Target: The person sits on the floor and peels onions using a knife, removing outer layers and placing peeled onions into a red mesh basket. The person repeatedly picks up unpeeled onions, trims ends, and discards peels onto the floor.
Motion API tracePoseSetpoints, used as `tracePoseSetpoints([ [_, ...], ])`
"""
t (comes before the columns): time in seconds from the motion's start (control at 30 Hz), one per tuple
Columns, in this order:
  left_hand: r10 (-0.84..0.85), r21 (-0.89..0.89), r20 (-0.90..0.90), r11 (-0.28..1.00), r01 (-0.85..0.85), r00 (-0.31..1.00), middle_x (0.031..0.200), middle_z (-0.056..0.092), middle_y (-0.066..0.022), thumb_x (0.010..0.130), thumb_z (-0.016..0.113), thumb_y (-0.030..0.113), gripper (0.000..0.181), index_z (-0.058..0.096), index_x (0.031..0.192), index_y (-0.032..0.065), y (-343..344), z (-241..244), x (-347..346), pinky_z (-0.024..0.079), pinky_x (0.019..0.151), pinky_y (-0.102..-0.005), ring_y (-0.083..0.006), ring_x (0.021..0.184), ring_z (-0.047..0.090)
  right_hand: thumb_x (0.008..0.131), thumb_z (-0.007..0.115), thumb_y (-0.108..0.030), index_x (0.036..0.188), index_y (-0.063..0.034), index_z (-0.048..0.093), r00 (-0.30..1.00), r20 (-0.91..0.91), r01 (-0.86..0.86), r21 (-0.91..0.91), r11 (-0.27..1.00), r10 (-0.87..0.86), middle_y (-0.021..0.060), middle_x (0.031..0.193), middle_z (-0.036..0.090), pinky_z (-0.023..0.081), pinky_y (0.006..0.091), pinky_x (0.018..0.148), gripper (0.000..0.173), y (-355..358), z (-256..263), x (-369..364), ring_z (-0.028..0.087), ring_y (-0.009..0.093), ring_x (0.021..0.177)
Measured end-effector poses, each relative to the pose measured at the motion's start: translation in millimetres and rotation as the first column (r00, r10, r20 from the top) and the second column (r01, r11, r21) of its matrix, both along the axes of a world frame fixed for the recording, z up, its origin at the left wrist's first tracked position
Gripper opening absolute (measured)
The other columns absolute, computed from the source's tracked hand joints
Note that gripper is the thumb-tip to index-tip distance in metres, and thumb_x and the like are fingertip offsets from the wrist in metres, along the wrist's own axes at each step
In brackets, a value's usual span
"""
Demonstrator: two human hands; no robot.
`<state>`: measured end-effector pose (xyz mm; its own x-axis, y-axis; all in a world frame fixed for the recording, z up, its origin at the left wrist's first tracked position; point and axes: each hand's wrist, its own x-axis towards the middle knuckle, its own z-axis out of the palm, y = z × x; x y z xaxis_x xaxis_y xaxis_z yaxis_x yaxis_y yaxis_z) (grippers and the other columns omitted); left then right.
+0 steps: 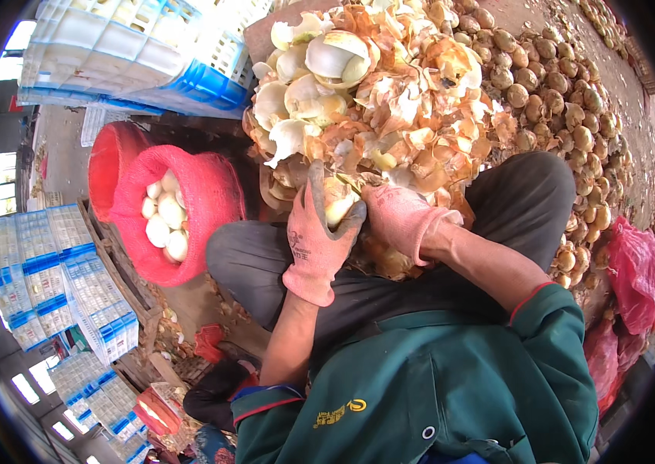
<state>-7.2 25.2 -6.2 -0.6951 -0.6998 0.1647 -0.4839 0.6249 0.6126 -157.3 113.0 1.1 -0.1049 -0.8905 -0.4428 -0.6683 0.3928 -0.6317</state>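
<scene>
My left hand [325, 232], in a pink knit glove with dark palm and fingers, holds a pale yellow onion [339, 203] between thumb and fingers. Close at the onion's right side is my right hand [397, 217], in a pink glove, with its fingers bent in; a thin greenish piece shows between it and the onion. Whether it holds a tool is hidden. Beyond both hands rises a heap of loose onion skins [414, 110], with thick white outer layers at its left. Peeled white onions [171, 211] lie in a red mesh bag [205, 203] left of my knee.
Many unpeeled onions [553, 98] cover the ground at the right. Pink bags [634, 272] lie at the far right. White and blue plastic crates [136, 52] stand at the upper left, with more stacks [43, 267] below. Another person's dark sleeve [208, 391] shows at the lower left.
</scene>
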Motion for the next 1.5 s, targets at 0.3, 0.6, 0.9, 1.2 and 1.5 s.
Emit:
tracePoseSetpoints([
  [0.3,0.055,0.275,-0.142,0.961,-0.014,0.988,0.127,0.061,-0.0141,0.073,0.087,0.027,0.094,0.037,0.149,0.0047,-12,-1,0,0.049,0.098,-0.0372,-0.0250,0.113,0.061,0.087,0.061,-0.019,0.097,0.0054,0.061,0.995,0.086,0.039,0.081,0.996,-0.046,0.0256,0.087,0.068,0.053,0.0467,0.078,0.027,8,-12,-15,0.067,0.041,0.088],
  [0.6,0.000,0.342,-0.228,0.936,0.080,0.974,0.123,0.064,-0.0092,0.063,0.094,0.023,0.106,0.035,0.150,0.0058,-30,1,-5,0.051,0.096,-0.0323,-0.0184,0.111,0.062,0.092,0.054,-0.020,0.110,0.0008,0.061,0.994,0.104,0.028,0.131,0.991,-0.042,0.0205,0.080,0.067,0.054,0.0406,0.065,0.028,42,63,-42,0.067,0.032,0.070],
  [0.9,-0.158,0.385,-0.073,0.907,0.174,0.985,0.120,0.067,-0.0088,0.065,0.089,0.015,0.105,0.030,0.152,0.0063,-45,18,-14,0.050,0.098,-0.0345,-0.0216,0.111,0.064,0.091,0.056,-0.017,0.103,0.0014,0.057,0.981,-0.039,-0.190,-0.069,0.979,0.188,0.0238,0.083,0.063,0.051,0.0480,0.077,0.022,22,60,-37,0.064,0.041,0.086],
  [1.2,-0.206,0.430,-0.078,0.876,0.220,0.975,0.123,0.066,-0.0104,0.067,0.088,0.014,0.102,0.031,0.151,0.0079,-51,23,-16,0.050,0.099,-0.0361,-0.0238,0.113,0.064,0.086,0.056,-0.011,0.095,0.0029,0.055,0.980,-0.094,-0.176,-0.001,0.984,0.176,0.0233,0.080,0.062,0.051,0.0477,0.075,0.017,18,60,-27,0.064,0.042,0.083],
  [1.5,-0.144,0.573,-0.199,0.785,0.235,0.969,0.122,0.066,-0.0076,0.067,0.091,0.017,0.100,0.035,0.150,0.0081,-50,21,-17,0.051,0.097,-0.0319,-0.0148,0.108,0.063,0.082,0.059,-0.011,0.093,0.0034,0.056,0.984,-0.167,-0.058,0.000,0.998,0.057,0.0225,0.075,0.064,0.051,0.0472,0.073,0.018,81,25,-32,0.065,0.041,0.079],
])
